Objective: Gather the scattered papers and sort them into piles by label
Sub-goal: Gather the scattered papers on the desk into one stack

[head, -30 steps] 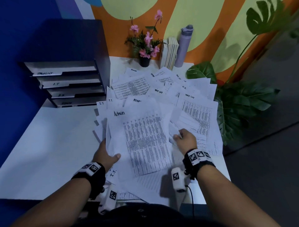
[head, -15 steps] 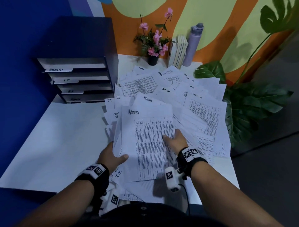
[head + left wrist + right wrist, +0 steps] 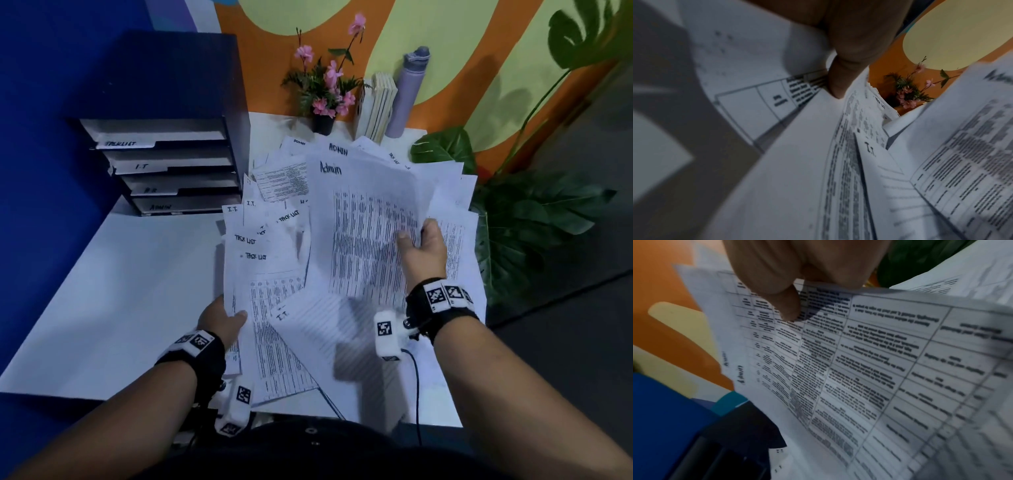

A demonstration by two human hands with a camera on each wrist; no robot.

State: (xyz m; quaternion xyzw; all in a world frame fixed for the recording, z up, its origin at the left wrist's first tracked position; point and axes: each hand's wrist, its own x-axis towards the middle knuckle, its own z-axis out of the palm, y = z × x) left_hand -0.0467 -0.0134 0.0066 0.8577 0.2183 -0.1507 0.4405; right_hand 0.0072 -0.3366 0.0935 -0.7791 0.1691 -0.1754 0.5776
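A heap of printed papers (image 3: 274, 192) marked Admin, I.T. and Task List covers the white desk (image 3: 113, 301). My right hand (image 3: 419, 245) pinches a sheet headed Admin (image 3: 359, 233) and holds it lifted above the heap; the thumb (image 3: 786, 308) lies on its printed table. My left hand (image 3: 222, 318) grips the lower left edge of a Task List bundle (image 3: 263, 274), thumb (image 3: 840, 81) on top. An I.T. sheet (image 3: 308, 329) lies below between the hands.
A dark tray rack (image 3: 164, 164) with slots labelled Task List, I.T., HR and Admin stands at the desk's left rear. A flower pot (image 3: 323, 123), books (image 3: 376, 106) and a purple bottle (image 3: 407, 92) line the back. A leafy plant (image 3: 520, 219) is off the right edge.
My right hand took hold of the Admin sheet and lifted it up and to the right, off the stack. The Task List sheets under it now show in my left hand.
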